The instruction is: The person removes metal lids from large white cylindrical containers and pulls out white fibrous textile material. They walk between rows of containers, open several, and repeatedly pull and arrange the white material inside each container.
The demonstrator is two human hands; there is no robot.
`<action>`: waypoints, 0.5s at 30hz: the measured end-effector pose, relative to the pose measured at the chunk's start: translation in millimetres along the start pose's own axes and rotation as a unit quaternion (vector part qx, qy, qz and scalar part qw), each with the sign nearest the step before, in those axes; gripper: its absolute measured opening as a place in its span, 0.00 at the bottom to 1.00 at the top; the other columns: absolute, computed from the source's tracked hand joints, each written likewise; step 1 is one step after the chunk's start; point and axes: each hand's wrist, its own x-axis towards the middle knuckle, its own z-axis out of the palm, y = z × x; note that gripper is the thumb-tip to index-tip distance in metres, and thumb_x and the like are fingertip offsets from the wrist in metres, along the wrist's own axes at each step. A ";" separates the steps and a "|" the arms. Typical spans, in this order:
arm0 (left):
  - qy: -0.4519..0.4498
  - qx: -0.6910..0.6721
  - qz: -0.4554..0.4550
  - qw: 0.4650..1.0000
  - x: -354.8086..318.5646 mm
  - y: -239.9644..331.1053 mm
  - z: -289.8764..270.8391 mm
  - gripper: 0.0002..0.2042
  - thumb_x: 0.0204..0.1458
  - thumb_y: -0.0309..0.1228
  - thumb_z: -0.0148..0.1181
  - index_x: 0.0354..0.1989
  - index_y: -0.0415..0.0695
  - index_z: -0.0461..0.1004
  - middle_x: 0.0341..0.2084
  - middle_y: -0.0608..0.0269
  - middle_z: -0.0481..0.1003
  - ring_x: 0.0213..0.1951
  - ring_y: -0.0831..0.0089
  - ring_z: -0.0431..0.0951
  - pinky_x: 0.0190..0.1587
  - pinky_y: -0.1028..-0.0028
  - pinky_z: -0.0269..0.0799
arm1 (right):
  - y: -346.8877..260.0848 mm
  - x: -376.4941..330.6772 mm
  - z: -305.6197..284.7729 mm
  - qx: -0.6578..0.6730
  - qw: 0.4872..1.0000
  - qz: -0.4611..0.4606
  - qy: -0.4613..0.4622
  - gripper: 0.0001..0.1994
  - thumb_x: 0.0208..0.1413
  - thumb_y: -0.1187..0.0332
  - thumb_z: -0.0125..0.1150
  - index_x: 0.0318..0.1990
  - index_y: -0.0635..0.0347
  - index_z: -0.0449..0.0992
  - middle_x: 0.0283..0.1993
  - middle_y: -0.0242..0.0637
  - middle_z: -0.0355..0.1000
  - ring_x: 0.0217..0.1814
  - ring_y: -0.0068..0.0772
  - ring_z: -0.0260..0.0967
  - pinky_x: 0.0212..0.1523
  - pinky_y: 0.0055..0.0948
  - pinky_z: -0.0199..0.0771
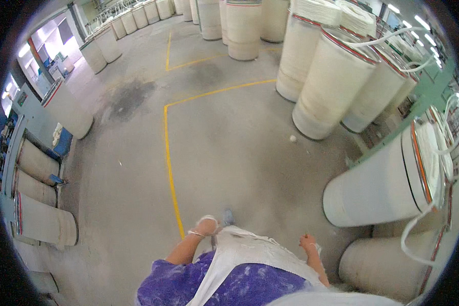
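My left hand hangs at my left side, beside the white apron. A soft white fibre strand loops around its wrist and over the back of the hand; its fingers are hidden. My right hand is held out to the right of the apron, fingers curled in, with nothing visible in them. A bit of white fibre clings to that wrist. Nearest to my right hand stand tall white cans by the machine. One shoe shows below the apron.
Ahead on the right stand tall cans heaped with coiled white sliver. White slivers run from cans into the green machine. More cans line the left. Yellow lines mark the grey floor; a small white clump lies on it.
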 end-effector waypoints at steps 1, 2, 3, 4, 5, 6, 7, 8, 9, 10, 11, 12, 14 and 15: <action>0.022 -0.017 0.012 1.000 9.9 -8.6 -19.9 0.22 0.49 0.49 0.52 0.41 0.43 0.77 0.38 0.43 0.76 0.42 0.46 0.75 0.46 0.56 0.69 | -46.3 13.1 -10.7 0.124 0.992 0.025 -0.008 0.17 0.49 0.59 0.53 0.43 0.58 0.76 0.41 0.49 0.75 0.46 0.46 0.73 0.46 0.41 0.72; 0.029 -0.051 0.025 0.998 19.0 -20.3 -42.9 0.21 0.49 0.49 0.54 0.36 0.41 0.78 0.31 0.47 0.78 0.35 0.51 0.77 0.40 0.58 0.71 | -91.7 27.0 -20.5 0.104 0.994 0.025 -0.013 0.17 0.49 0.59 0.53 0.42 0.59 0.76 0.41 0.49 0.75 0.45 0.47 0.73 0.46 0.41 0.72; 0.016 -0.110 0.008 0.994 24.3 -33.0 -65.7 0.21 0.49 0.49 0.54 0.35 0.40 0.78 0.28 0.50 0.77 0.33 0.55 0.77 0.37 0.61 0.71 | -132.8 39.7 -27.6 0.098 0.995 0.020 -0.027 0.17 0.48 0.59 0.54 0.41 0.59 0.77 0.41 0.50 0.75 0.45 0.47 0.73 0.45 0.41 0.72; -0.003 -0.174 -0.008 0.985 32.5 -42.9 -88.9 0.21 0.50 0.49 0.54 0.33 0.40 0.77 0.25 0.52 0.77 0.30 0.59 0.77 0.35 0.63 0.71 | -165.0 48.4 -31.8 0.090 0.995 0.016 -0.040 0.17 0.48 0.59 0.54 0.40 0.60 0.77 0.40 0.50 0.75 0.44 0.48 0.73 0.45 0.41 0.72; -0.024 -0.249 -0.027 0.968 39.8 -48.8 -109.3 0.22 0.50 0.49 0.54 0.31 0.39 0.77 0.23 0.55 0.77 0.27 0.63 0.77 0.33 0.66 0.71 | -189.7 56.4 -35.1 0.035 0.999 0.003 -0.035 0.17 0.49 0.60 0.54 0.41 0.62 0.76 0.39 0.48 0.75 0.42 0.47 0.74 0.43 0.40 0.73; -0.037 -0.297 -0.031 0.953 44.7 -54.6 -128.1 0.21 0.51 0.48 0.54 0.31 0.39 0.77 0.21 0.57 0.77 0.26 0.66 0.76 0.32 0.68 0.72 | -215.7 68.5 -35.9 -0.017 0.999 -0.009 -0.029 0.17 0.50 0.62 0.54 0.43 0.63 0.75 0.38 0.46 0.76 0.39 0.45 0.74 0.42 0.39 0.73; -0.056 -0.353 -0.039 0.933 48.9 -59.3 -145.0 0.20 0.52 0.46 0.54 0.31 0.39 0.77 0.20 0.58 0.76 0.25 0.68 0.76 0.31 0.70 0.72 | -234.1 77.9 -34.0 -0.065 0.997 -0.020 -0.022 0.17 0.50 0.63 0.54 0.44 0.64 0.75 0.36 0.45 0.76 0.36 0.44 0.74 0.40 0.38 0.74; -0.075 -0.397 -0.046 0.914 57.9 -67.8 -167.2 0.19 0.52 0.45 0.54 0.31 0.39 0.77 0.19 0.60 0.76 0.24 0.71 0.75 0.30 0.72 0.72 | -249.7 88.1 -33.2 -0.112 0.993 -0.032 -0.028 0.17 0.50 0.63 0.54 0.44 0.64 0.75 0.38 0.45 0.76 0.38 0.45 0.74 0.42 0.39 0.74; -0.078 -0.394 -0.040 0.915 68.8 -75.8 -188.2 0.19 0.53 0.46 0.54 0.31 0.39 0.77 0.20 0.61 0.76 0.24 0.72 0.75 0.29 0.72 0.72 | -262.3 100.5 -32.6 -0.157 0.986 -0.043 -0.033 0.17 0.50 0.63 0.54 0.44 0.64 0.75 0.39 0.46 0.76 0.40 0.46 0.74 0.43 0.39 0.73; -0.080 -0.387 -0.033 0.918 76.7 -82.0 -205.1 0.20 0.53 0.47 0.53 0.31 0.39 0.77 0.21 0.62 0.76 0.24 0.74 0.75 0.29 0.73 0.72 | -272.1 111.2 -31.9 -0.208 0.976 -0.053 -0.035 0.18 0.50 0.62 0.53 0.44 0.63 0.75 0.41 0.47 0.76 0.41 0.47 0.74 0.44 0.40 0.73; -0.082 -0.370 -0.030 0.925 88.4 -90.2 -221.7 0.20 0.53 0.47 0.53 0.31 0.39 0.77 0.21 0.63 0.76 0.24 0.75 0.75 0.28 0.74 0.71 | -280.7 125.1 -32.9 -0.221 0.973 -0.015 -0.067 0.18 0.50 0.62 0.53 0.45 0.62 0.75 0.43 0.48 0.75 0.45 0.48 0.73 0.46 0.41 0.72; -0.085 -0.398 -0.042 0.912 102.4 -98.9 -237.4 0.20 0.53 0.47 0.54 0.32 0.39 0.77 0.22 0.62 0.76 0.25 0.76 0.75 0.29 0.75 0.71 | -288.4 139.9 -31.2 -0.237 0.967 0.019 -0.089 0.18 0.49 0.62 0.52 0.46 0.61 0.76 0.46 0.49 0.74 0.49 0.49 0.72 0.48 0.42 0.71; -0.034 -0.421 -0.035 0.906 132.1 -127.8 -266.7 0.20 0.53 0.46 0.55 0.34 0.38 0.76 0.23 0.62 0.76 0.25 0.75 0.75 0.29 0.76 0.70 | -301.6 176.2 -30.9 -0.302 0.947 -0.023 -0.109 0.19 0.49 0.61 0.53 0.47 0.60 0.75 0.52 0.47 0.71 0.55 0.49 0.68 0.53 0.43 0.68; 0.005 -0.420 -0.022 0.907 150.8 -144.8 -279.9 0.20 0.53 0.45 0.56 0.35 0.37 0.76 0.23 0.62 0.76 0.25 0.75 0.74 0.28 0.76 0.70 | -309.9 197.6 -27.9 -0.338 0.932 -0.031 -0.126 0.20 0.49 0.61 0.54 0.48 0.59 0.75 0.54 0.46 0.69 0.58 0.48 0.66 0.55 0.43 0.67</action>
